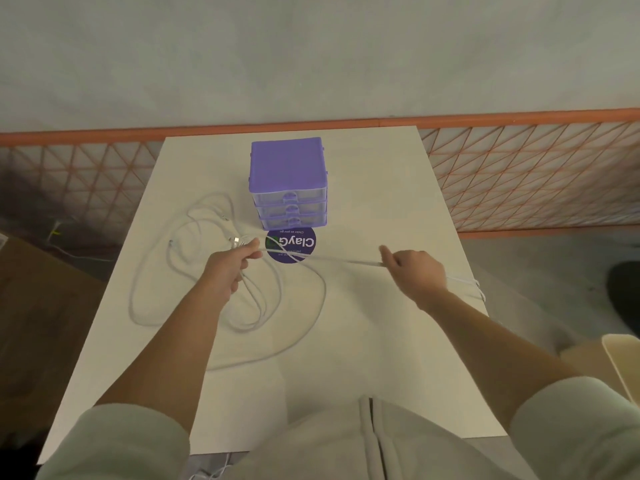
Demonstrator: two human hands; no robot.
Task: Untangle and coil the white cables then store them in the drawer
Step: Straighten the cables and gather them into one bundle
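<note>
White cable [332, 260] runs taut between the two hands above the table. The left hand [227, 268] has its fingers curled round one end, pinching it near a plug [237, 241] that pokes out past the thumb. The right hand [414, 270] is closed on the same strand further along, forefinger raised a little, and the cable's tail [467, 282] trails out behind it to the table's right edge, where it hangs over.

Below and left of the left hand the other white cables [194, 258] lie in loose overlapping loops on the pale tabletop [381, 341], one wide loop reaching toward the near-left edge. A round purple sticker [298, 242] sits under the taut strand. Just behind it stands the purple drawer unit [288, 183], three drawers all closed, near the far edge. Open tabletop lies to the right and toward the person. An orange mesh fence [519, 174] runs beyond the table.
</note>
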